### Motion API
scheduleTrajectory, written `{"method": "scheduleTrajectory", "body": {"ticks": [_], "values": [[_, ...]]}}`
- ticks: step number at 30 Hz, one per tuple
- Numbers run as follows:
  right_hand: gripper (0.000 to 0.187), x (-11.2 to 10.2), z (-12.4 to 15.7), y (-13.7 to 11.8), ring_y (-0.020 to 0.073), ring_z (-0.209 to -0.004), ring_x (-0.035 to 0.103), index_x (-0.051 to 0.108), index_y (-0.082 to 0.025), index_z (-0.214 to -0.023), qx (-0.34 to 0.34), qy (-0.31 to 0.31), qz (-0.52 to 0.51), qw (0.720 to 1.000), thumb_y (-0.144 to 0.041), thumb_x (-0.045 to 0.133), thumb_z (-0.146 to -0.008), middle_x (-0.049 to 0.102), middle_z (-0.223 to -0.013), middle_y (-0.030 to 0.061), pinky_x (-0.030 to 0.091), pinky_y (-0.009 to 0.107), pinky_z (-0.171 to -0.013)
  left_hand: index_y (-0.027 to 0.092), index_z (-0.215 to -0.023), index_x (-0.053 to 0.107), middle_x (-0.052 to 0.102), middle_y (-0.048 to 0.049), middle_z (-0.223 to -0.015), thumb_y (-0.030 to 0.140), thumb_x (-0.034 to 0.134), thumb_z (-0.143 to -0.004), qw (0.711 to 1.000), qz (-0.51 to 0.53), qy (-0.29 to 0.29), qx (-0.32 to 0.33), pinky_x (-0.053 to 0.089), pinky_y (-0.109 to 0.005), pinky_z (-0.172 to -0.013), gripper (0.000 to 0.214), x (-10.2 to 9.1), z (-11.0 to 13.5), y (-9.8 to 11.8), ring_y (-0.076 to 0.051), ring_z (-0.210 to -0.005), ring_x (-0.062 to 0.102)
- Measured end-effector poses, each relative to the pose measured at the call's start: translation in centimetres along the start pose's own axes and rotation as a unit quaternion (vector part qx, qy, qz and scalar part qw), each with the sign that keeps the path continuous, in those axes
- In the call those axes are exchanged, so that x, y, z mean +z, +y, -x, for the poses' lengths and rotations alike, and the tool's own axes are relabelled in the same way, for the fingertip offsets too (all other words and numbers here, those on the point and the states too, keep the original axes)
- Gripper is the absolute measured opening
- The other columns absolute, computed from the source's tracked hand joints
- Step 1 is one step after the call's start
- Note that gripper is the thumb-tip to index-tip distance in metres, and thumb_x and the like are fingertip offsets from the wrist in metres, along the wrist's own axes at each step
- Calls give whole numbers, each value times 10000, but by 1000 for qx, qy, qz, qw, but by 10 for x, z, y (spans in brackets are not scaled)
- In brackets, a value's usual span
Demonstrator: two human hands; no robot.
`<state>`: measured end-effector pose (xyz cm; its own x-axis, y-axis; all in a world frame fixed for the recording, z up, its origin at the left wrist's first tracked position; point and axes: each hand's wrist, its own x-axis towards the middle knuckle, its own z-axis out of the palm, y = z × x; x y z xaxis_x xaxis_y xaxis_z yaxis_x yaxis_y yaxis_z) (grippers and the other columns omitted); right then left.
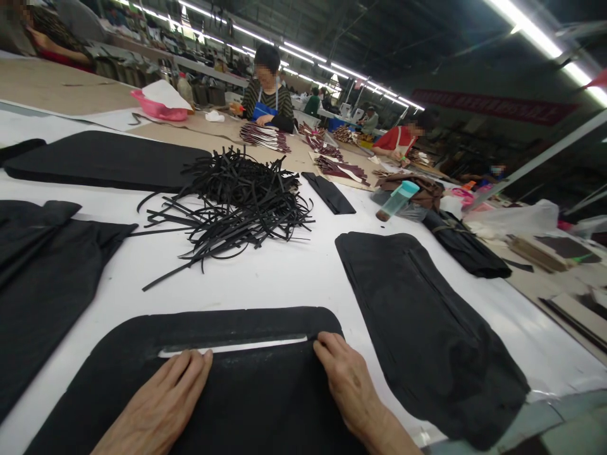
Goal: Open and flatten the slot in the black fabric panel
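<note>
At a white counter on a busy workshop floor, you bend both hands to a black panel that lies flat directly before you, a long white slot running near its far edge. Your left hand rests with fingers close together, tips at the slot's near lip toward its left end; its thumb is hidden, so whether that grip pinches anything cannot be told. Your right hand bunches its fingertips at the slot's right end, beside the panel's rounded corner, and whether a fold of material sits in that grip is likewise unclear. The work here appears to call for light, even pressure from both sides, enough to hold the lip straight without stretching it or puckering the ends. Matching the pull of one hand to the other should spare the slot a bow in the middle. Beyond the panel sprawls a heap of black strips, best kept off the slot; a second black panel lies to your right.
</note>
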<state>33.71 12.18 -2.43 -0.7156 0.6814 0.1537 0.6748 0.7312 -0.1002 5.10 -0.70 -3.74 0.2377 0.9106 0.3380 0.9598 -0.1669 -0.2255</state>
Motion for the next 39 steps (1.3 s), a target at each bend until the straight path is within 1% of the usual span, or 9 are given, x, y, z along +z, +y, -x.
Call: {"method": "scheduleTrajectory", "body": {"ticks": [2,4,9,16,20,23,26,31,39], "values": [[354,0,0,-4,205,-913,553,592,-160,-1010,36,45,5,998,55,407,-798,580,-1033,87,500,313,-785,151,-981,698,664,-76,-993,-48,317,-718,1000,-15,5,6,464,-355,-839,504,-3,-1,1,-239,-947,556],[362,2,-2,-13,223,-931,551,582,-144,-1048,23,72,17,997,46,402,-798,576,-1060,105,499,338,-803,142,-988,691,660,-79,-997,-74,310,-706,999,-35,3,22,467,-354,-834,521,-7,-3,1,-234,-939,564],[469,11,-7,-33,244,-919,558,545,-106,-1148,-83,78,50,992,67,389,-741,595,-1026,112,519,343,-789,127,-1064,643,628,-85,-1051,-66,332,-726,997,-44,-36,47,458,-357,-855,498,-6,-1,-1,-234,-964,555],[432,12,-6,-25,257,-886,584,602,-113,-1030,-76,88,150,982,75,392,-703,621,-987,126,540,331,-725,63,-1179,555,602,-116,-1057,86,423,-795,998,8,-55,27,421,-361,-905,407,9,5,-1,-260,-1003,507],[390,11,-25,-66,250,-833,590,616,-127,-959,-68,102,124,985,65,421,-682,626,-982,123,526,327,-684,60,-1187,542,595,-112,-1072,145,449,-822,998,14,-49,29,391,-359,-921,386,9,5,0,-256,-1001,496],[418,21,-47,-106,218,-805,579,592,-133,-1020,-106,121,49,986,51,445,-675,623,-971,98,507,297,-680,57,-1183,538,590,-112,-1092,157,454,-833,999,13,-30,39,373,-358,-930,374,10,6,-1,-253,-1006,496],[381,38,-59,-127,225,-815,567,576,-108,-1033,-154,143,26,977,31,451,-701,618,-926,99,492,318,-729,50,-1187,526,586,-117,-1107,168,461,-845,999,17,-31,38,361,-364,-953,368,11,7,-1,-251,-1032,494],[370,55,-57,-120,239,-828,564,571,-95,-1061,-198,160,37,966,12,410,-746,619,-898,97,479,319,-717,57,-1185,521,571,-111,-1129,150,463,-854,997,40,-51,41,378,-338,-973,349,4,12,-7,-241,-1068,489],[417,51,-59,-122,249,-803,570,593,-98,-1027,-188,161,38,968,45,410,-680,636,-878,98,496,322,-660,62,-1169,516,584,-112,-1085,56,409,-855,992,70,-93,44,414,-335,-966,332,-11,24,-39,-217,-1051,504]]}}
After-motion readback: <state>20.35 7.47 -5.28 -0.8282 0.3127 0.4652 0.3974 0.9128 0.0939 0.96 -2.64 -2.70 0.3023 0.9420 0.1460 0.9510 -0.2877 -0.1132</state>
